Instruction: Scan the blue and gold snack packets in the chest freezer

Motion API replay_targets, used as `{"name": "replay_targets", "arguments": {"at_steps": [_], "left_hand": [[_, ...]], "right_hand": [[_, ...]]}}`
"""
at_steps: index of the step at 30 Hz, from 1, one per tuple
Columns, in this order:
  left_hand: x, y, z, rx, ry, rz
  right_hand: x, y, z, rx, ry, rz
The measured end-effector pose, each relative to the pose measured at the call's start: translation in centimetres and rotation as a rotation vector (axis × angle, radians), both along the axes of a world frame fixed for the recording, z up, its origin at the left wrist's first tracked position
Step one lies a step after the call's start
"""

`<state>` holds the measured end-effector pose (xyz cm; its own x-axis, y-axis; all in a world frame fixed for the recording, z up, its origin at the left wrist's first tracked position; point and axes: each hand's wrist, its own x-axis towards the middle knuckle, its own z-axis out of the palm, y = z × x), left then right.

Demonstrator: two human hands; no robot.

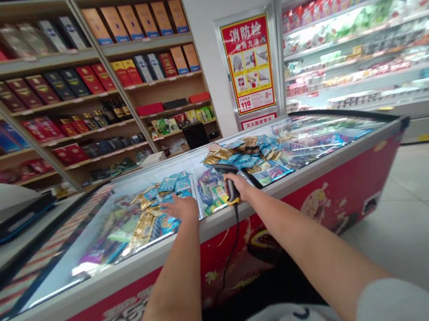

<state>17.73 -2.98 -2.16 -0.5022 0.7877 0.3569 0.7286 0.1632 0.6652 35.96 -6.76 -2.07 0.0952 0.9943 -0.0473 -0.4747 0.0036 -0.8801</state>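
Head view: person leans over a red-sided chest freezer in a shop. R hand has its fingers wrapped round a corded scanner, above the freezer's near edge. L hand is loose, fingers spread, nothing visibly held, over blue & gold packs; can't tell if it touches them. Step in hand, prob.: reaching among packs w/ scanner ready. Next move likely calls for L fingers closing on 1 pack.

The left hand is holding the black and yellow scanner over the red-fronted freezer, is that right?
Not quite: the head view shows the right hand, not the left hand, holding the black and yellow scanner over the red-fronted freezer.
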Motion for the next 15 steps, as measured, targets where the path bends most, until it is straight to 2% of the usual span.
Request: {"name": "replay_targets", "arguments": {"at_steps": [6, 9, 12, 15], "left_hand": [[0.0, 0.0, -0.1, -0.067, -0.040, 0.028], [0.2, -0.5, -0.2, -0.018, 0.060, -0.012], [0.9, -0.9, -0.2, 0.115, 0.269, -0.173], [2.8, -0.8, -0.4, 0.116, 0.433, -0.441]], "right_hand": [[5.8, -0.8, 0.2, -0.026, 0.003, -0.146], [7.9, -1.5, 0.1, -0.032, 0.088, -0.180], [8.7, -1.9, 0.1, -0.018, 0.139, -0.212], [8.8, -2.2, 0.1, 0.003, 0.154, -0.286]]}}
